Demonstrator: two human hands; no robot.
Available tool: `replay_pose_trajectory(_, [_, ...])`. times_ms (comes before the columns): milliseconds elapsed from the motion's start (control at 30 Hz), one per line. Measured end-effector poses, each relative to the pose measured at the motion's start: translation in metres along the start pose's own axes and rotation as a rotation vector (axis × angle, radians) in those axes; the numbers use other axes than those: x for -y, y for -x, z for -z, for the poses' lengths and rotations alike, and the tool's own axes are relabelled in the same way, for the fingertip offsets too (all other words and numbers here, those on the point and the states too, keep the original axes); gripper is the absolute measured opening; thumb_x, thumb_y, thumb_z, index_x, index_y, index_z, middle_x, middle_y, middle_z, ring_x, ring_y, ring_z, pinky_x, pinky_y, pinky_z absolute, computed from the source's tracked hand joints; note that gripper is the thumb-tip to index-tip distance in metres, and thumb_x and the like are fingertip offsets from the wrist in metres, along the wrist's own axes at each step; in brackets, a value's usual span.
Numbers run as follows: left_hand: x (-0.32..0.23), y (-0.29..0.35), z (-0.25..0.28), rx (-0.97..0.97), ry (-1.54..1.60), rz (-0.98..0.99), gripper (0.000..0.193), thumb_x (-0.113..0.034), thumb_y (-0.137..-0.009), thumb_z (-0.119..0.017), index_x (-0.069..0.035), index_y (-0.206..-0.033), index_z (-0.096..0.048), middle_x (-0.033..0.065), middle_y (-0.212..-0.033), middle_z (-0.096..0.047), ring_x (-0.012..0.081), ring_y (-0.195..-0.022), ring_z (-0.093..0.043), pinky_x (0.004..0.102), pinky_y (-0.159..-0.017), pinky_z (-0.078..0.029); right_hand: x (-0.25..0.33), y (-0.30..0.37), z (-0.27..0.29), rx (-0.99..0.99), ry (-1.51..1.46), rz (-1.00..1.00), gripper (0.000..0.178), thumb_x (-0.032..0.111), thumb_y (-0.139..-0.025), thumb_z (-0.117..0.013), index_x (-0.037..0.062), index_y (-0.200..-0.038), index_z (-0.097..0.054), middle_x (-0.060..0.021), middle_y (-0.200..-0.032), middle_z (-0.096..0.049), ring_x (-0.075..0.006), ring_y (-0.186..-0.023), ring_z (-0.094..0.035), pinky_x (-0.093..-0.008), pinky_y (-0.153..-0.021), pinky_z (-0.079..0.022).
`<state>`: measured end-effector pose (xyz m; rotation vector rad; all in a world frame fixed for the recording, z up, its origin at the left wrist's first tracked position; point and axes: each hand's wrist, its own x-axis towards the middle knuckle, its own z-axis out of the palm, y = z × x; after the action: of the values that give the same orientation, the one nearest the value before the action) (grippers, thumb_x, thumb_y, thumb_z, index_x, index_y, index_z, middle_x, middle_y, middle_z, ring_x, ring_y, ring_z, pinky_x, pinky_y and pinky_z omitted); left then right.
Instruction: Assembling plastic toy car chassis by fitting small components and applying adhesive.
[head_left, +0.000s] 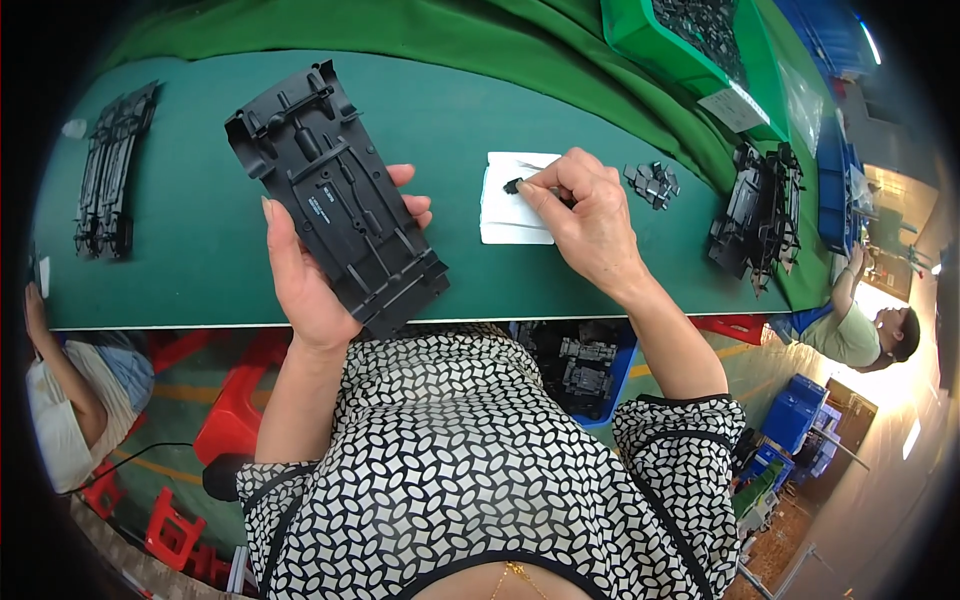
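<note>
Right now, your left hand point(312, 285) has a firm hold on the long black tray point(345, 200), fingers and thumb gripping its opposite sides, its ribbed face up toward you and its far end slanting to the left. Over to your right hand point(597, 225): thumb and forefinger are closed in a pinch on a small black piece point(513, 186), right above the white pad point(512, 226) on the green counter point(430, 115). Just beyond that hand, a little cluster of dark parts point(653, 185); farther right, a black stack of mouldings point(752, 215) near the green bin point(640, 45). Way out left, more black mouldings point(112, 175) lie well apart.
</note>
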<state>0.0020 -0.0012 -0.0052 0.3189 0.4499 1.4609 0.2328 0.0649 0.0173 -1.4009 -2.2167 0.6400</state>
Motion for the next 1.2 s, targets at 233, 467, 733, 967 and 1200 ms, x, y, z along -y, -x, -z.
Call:
replay_pose_trajectory(233, [0.000,0.001,-0.001,-0.011,-0.013,0.010,0.082,-0.064,-0.091,-0.021,0.006,-0.130,-0.038,0.0242,-0.123,-0.051,0.0322,-0.100,-0.059,0.0430,-0.088,-0.049,0.002,0.002,-0.003,0.015,-0.011,0.003,0.008,0.009,-0.077,-0.067,0.0044,-0.072,-0.062,-0.0036,-0.070,-0.054,-0.0204,-0.072,-0.053,-0.0343,-0.071,-0.031])
replay_pose_trajectory(467, [0.000,0.000,-0.001,-0.021,-0.023,0.017,0.081,-0.064,-0.092,-0.020,0.006,-0.129,-0.039,0.0241,-0.123,-0.051,0.0321,-0.100,-0.059,0.0427,-0.088,-0.049,0.004,0.001,-0.002,0.027,-0.009,-0.005,0.009,0.010,-0.077,-0.067,0.0042,-0.072,-0.062,-0.0037,-0.071,-0.055,-0.0205,-0.074,-0.054,-0.0345,-0.071,-0.031])
replay_pose_trajectory(733, [-0.001,-0.001,0.000,-0.005,-0.019,0.023,0.079,-0.062,-0.092,-0.020,0.005,-0.130,-0.039,0.0245,-0.123,-0.050,0.0319,-0.101,-0.059,0.0425,-0.088,-0.049,0.006,0.002,0.003,0.050,-0.038,-0.038,0.006,0.009,-0.078,-0.068,0.0047,-0.076,-0.064,-0.0018,-0.071,-0.054,-0.0148,-0.064,-0.049,-0.0292,-0.073,-0.034])
replay_pose_trajectory(967, [-0.001,0.002,0.000,-0.011,-0.009,0.018,0.079,-0.062,-0.093,-0.020,0.005,-0.130,-0.039,0.0245,-0.123,-0.050,0.0322,-0.101,-0.059,0.0423,-0.089,-0.049,-0.003,-0.001,0.001,-0.043,0.041,0.178,0.004,0.008,-0.076,-0.070,0.0068,-0.077,-0.065,-0.0009,-0.069,-0.053,-0.0160,-0.065,-0.048,-0.0293,-0.067,-0.032])
replay_pose_trajectory(1200, [-0.001,0.001,0.000,-0.011,-0.045,0.010,0.079,-0.061,-0.093,-0.019,0.005,-0.129,-0.039,0.0242,-0.123,-0.051,0.0318,-0.101,-0.059,0.0421,-0.089,-0.049,-0.007,0.004,0.000,-0.063,0.138,0.373,0.008,0.007,-0.073,-0.071,0.0091,-0.077,-0.065,-0.0002,-0.068,-0.050,-0.0173,-0.067,-0.047,-0.0317,-0.066,-0.030])
